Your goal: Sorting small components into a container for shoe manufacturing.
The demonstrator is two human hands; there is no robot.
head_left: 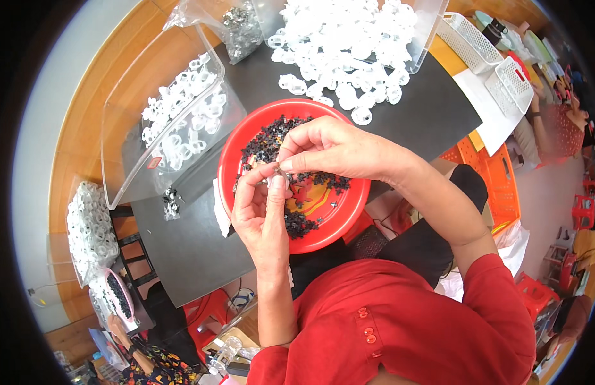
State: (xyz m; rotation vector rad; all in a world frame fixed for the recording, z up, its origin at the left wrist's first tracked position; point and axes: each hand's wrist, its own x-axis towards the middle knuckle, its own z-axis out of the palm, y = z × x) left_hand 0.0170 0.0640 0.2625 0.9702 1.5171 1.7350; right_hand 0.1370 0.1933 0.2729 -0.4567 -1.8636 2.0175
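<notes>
Over a red plastic basin (338, 232), my left hand (264, 205) and my right hand (333, 149) meet with their fingertips pinched together. Whatever sits between the fingers is too small and too covered to name. Inside the basin lie heaps of small black parts (265, 142), with another black pile (299, 223) close to its near side. A yellow and red pattern shows on the basin's bottom. Left of the basin stands a clear plastic bin (118, 173) with white ring-shaped plastic parts (182, 122) in it.
White plastic parts (349, 38) spill from a clear container at the far side of the dark table (438, 119). A bag of metal pieces (242, 29) stands beside them. White baskets (467, 42) and an orange crate (499, 186) are right. Another person's arm (121, 333) shows lower left.
</notes>
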